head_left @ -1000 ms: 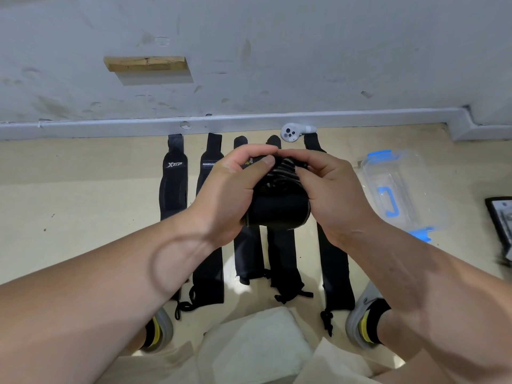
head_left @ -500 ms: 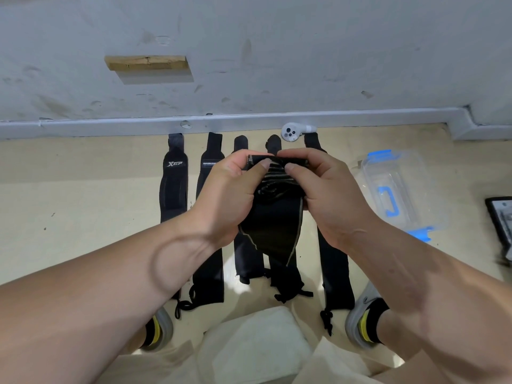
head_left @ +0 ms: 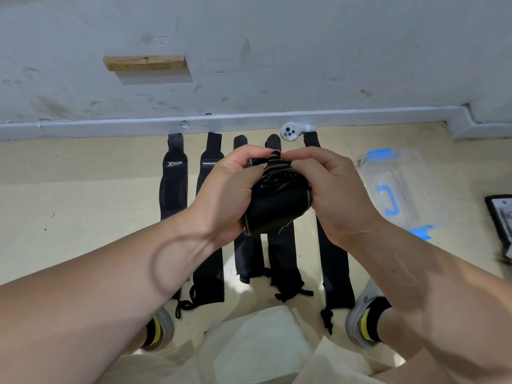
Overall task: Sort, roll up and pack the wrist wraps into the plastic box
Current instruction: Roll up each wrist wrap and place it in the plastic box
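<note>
Centre frame, above the floor (head_left: 83, 206): both hands hold one black wrist wrap (head_left: 277, 206), wound into a thick roll. Left hand (head_left: 230, 189) curls round its left side. Right hand (head_left: 329, 187) grips the right side, and its fingertips pinch the striped end at the top of the roll.

Floor is pale beige and smooth, with a few dark specks at mid left. Five more flat wraps (head_left: 173, 189) lie on it in a row, side by side, running from the skirting (head_left: 110, 124) toward the bottom of the frame.

Wall (head_left: 304, 51) fills the upper frame, grey, scuffed and stained. Wooden block (head_left: 145, 63) is fixed to it at upper left.

White controller (head_left: 291, 131) lies by the skirting, upper centre. Plastic box (head_left: 415, 173), clear with blue clips, sits on the floor at mid right, apart from the hands. Dark flat object (head_left: 501, 217) is cut off by the right edge. Grey shoes (head_left: 360, 320) show at the lower frame.
</note>
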